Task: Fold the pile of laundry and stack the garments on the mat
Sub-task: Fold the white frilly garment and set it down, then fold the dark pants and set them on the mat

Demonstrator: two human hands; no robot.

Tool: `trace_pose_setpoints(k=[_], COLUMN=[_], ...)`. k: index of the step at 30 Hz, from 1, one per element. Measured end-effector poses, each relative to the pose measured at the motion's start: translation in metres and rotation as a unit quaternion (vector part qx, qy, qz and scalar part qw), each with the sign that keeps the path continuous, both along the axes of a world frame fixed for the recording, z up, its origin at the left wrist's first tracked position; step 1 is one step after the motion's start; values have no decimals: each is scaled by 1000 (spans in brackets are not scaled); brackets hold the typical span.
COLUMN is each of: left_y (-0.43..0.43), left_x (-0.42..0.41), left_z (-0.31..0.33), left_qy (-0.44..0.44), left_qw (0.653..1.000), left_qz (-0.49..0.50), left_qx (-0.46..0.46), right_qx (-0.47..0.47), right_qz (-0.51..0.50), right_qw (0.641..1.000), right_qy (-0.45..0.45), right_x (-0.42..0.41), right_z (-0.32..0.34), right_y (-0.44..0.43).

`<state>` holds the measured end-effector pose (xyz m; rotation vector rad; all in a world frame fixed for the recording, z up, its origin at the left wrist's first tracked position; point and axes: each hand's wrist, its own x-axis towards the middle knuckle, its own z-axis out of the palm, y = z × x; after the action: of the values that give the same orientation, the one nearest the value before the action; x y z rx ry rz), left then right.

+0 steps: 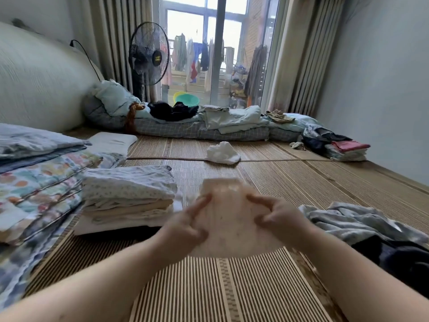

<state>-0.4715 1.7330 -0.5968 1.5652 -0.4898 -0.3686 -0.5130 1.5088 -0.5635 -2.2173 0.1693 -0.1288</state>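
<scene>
Fingers (pixel 201 204) of the left hand (pixel 185 225) curl onto the left edge of a pale peach garment (pixel 228 228), and those of the right hand (pixel 277 217) clamp its right edge in the same way. The two hands grip the cloth between them and hold it up just above the woven mat (pixel 232 293), with its top edge standing away from the person. The garment is blurred, so its kind cannot be told.

Just left of the hands, a stack of folded garments (pixel 130 194) sits on the mat, with pale prints on top and cream layers below. Beside it, farther left, lies a folded quilt (pixel 39 187) with coloured patches. To the right of the right hand, an unfolded pile (pixel 343 219) of grey-blue and dark cloth is heaped on the mat.

Farther off, near the middle of the mat, a crumpled white cloth (pixel 222 152) lies alone. Checked bedding (pixel 202 132) with clothes on it runs along the far edge. A small folded stack (pixel 348 151) sits near the right wall, and a standing fan (pixel 148 54) is by the glass door.
</scene>
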Motion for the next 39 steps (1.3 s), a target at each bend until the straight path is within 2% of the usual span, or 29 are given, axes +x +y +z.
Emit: trace_pose_setpoints(k=[2,4,8,11,15,18,20,22,26,29,32,34,39], left_y=[-15,-30,-58,-78,-92,-97,-102,-103,-99,-100,-108,-117,-152], left_x=[35,74,136,162,171,176,174,170,145,110,59,18,-77], left_z=[7,2,-30,-58,-79,-81,-77,-73,-59,-44,-26,-15,-3], left_qy=[-8,-7,-34,-94,-70,-62,-53,-45,-97,-157,-222,-263,-363], left_qw=[1000,1000,984,931,867,829,819,820,865,872,867,865,822], left_qz=[2,16,54,98,90,71,61,64,90,81,56,35,-59], left_qx=[-22,-2,166,337,485,551,568,567,484,455,442,425,434], right_qx=[35,60,9,-53,-160,-238,-271,-250,-171,-169,-162,-192,-249], right_qz=[-16,-34,-60,-50,13,13,16,12,-31,-33,-45,-59,-128], right_qw=[998,995,998,997,978,955,945,956,983,985,986,979,960], right_qy=[-45,-66,-35,20,134,175,182,154,56,15,-19,-24,18], right_x=[35,73,137,170,189,198,199,193,152,102,36,-14,-128], right_z=[2,-6,-42,-76,-106,-114,-113,-110,-87,-66,-49,-40,-33], right_y=[-10,-21,-38,-49,-55,-58,-58,-57,-53,-47,-43,-45,-64])
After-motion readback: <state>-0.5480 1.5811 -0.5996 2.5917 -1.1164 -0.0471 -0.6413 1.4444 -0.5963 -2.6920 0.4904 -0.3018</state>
